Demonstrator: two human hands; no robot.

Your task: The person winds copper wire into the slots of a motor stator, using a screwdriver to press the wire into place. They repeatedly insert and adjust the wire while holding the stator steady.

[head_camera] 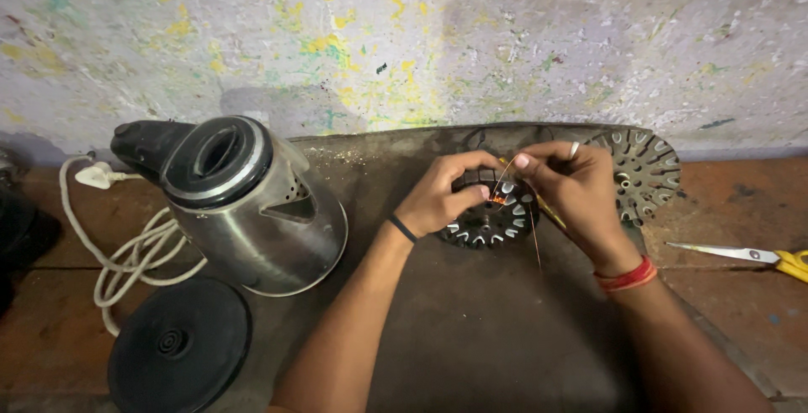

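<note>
While the slotted stator core [491, 213] sits on the dark mat [471, 329], the left hand [442, 196] grips its rim and the right hand [572, 186] pinches copper wire [503, 179] over it. 2nd core [644, 170], scissors [757, 255] right; kettle [244, 202] left.

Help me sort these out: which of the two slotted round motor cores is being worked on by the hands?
The dark stator core beneath both hands, with copper wire in it. The other core leans untouched against the wall.

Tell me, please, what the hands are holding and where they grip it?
Both hands, left and right, pinch thin copper wire between fingertips, directly above the slotted round stator core.
</note>
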